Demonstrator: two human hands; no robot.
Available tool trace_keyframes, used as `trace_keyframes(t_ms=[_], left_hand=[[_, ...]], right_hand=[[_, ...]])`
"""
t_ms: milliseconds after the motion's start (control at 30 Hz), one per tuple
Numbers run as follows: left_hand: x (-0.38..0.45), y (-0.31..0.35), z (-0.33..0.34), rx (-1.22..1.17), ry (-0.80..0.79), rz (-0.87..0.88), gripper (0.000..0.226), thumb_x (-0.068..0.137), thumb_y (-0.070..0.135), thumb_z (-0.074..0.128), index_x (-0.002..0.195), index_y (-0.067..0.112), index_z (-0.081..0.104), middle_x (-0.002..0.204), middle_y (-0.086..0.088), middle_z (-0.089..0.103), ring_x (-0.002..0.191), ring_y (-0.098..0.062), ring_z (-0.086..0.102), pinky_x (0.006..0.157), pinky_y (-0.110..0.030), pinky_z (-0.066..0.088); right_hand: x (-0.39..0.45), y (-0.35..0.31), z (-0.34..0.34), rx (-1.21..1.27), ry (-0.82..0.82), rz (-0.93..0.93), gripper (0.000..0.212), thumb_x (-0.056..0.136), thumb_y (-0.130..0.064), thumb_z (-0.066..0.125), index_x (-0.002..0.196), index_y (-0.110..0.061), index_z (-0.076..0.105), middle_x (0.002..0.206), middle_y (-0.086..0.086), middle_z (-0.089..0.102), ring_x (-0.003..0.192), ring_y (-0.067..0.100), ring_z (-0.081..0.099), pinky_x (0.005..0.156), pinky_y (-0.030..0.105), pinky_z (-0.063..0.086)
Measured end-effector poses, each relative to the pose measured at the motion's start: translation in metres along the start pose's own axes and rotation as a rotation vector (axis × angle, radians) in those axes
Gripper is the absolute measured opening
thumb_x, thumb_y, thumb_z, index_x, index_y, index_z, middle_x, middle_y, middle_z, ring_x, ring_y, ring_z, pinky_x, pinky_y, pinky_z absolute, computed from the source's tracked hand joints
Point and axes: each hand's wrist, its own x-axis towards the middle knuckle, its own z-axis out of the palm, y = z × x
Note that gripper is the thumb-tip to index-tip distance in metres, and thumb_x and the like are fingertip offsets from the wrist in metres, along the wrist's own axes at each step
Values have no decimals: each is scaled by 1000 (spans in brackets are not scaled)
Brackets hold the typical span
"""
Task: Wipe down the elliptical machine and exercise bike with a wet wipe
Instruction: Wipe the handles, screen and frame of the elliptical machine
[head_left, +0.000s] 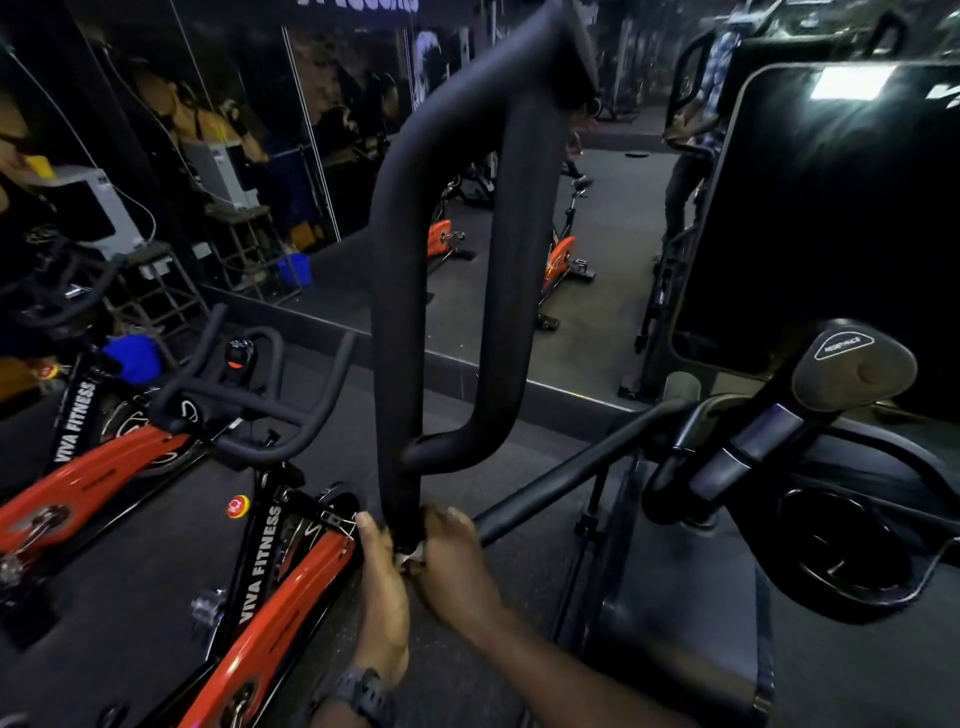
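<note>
Both sets of fingers are curled around the foot of the tall black foam-padded looped handle of the elliptical machine. The right hand wraps it from the right and presses a crumpled pale wet wipe against the bar; only a scrap of the wipe shows between the hands. The left hand, with a dark wristwatch on its wrist, grips the same bar from the left, touching the wipe. To the right of the handle stand the machine's black console panel and grey resistance knob. To the left of the handle stands the orange-and-black exercise bike. I judge the handle's wiping nearly done at its lowest point; console, remaining rails and bike look still to do.
</note>
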Motion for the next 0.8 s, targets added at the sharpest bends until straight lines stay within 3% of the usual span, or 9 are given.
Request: trace_keyframes(t_ms=[100, 200, 267, 333, 400, 500, 600, 700, 800], left_hand=[[-4, 4, 3, -21, 4, -6, 62, 103, 59, 10, 126, 25, 56, 114, 20, 68, 102, 8, 60, 91, -16, 41], [-11, 8, 6, -12, 2, 2, 67, 103, 58, 10, 155, 19, 26, 139, 8, 42, 134, -10, 42, 108, -25, 28], [-8, 1, 5, -41, 10, -11, 91, 93, 76, 18, 158, 14, 27, 152, 2, 39, 145, -20, 38, 114, -31, 27], [-7, 0, 4, -69, -25, -14, 116, 69, 99, 31, 146, 14, 50, 147, -7, 55, 136, -23, 53, 110, -37, 38], [-6, 2, 6, -88, -29, -15, 107, 71, 96, 29, 131, 14, 62, 135, -11, 67, 124, -22, 62, 101, -35, 46], [-3, -2, 2, -137, -10, -45, 115, 75, 94, 24, 149, 8, 44, 141, 0, 49, 131, -17, 49, 107, -29, 35], [-2, -3, 1, -150, -2, -72, 126, 70, 96, 24, 158, 7, 26, 155, -11, 41, 146, -27, 37, 118, -34, 26], [-2, -12, 3, -161, 0, -73, 115, 73, 87, 24, 159, 11, 25, 160, -11, 37, 147, -27, 37, 122, -35, 26], [-1, -23, 2, -195, -2, -105, 107, 79, 85, 21, 157, 13, 32, 149, -6, 48, 144, -25, 41, 122, -37, 26]], right_hand=[[-3, 51, -7, -355, -40, -74, 35, 87, -20, 60, 122, -18, 58, 113, 2, 63, 119, 24, 54, 120, 44, 5], [0, 73, -27, -538, -69, 16, 22, 89, -16, 61, 111, -17, 63, 107, 5, 65, 132, 29, 47, 119, 54, -10], [3, 44, -27, -457, -150, 31, 32, 94, -16, 53, 125, -12, 58, 124, 10, 61, 140, 29, 36, 116, 55, -17], [3, 6, -24, -272, -195, 63, 40, 95, -18, 51, 135, -12, 51, 136, 10, 55, 139, 26, 36, 119, 52, -13], [-3, -5, -14, -136, -92, 40, 40, 92, -19, 55, 132, -14, 51, 131, 6, 57, 131, 22, 46, 119, 45, -6], [-16, 42, -10, -332, -15, -137, 49, 76, -21, 75, 121, -17, 56, 115, 2, 64, 120, 19, 57, 119, 52, 6], [-13, 96, -38, -602, 4, -77, 40, 71, -16, 74, 110, -23, 66, 107, -2, 66, 120, 24, 59, 110, 61, 26], [-6, 94, -49, -651, -14, 101, 33, 77, -15, 71, 109, -21, 66, 109, 2, 65, 132, 32, 49, 112, 65, 8], [-7, 55, -22, -471, -135, -26, 37, 90, -8, 56, 127, -11, 57, 127, 10, 60, 142, 32, 34, 116, 64, -6]])
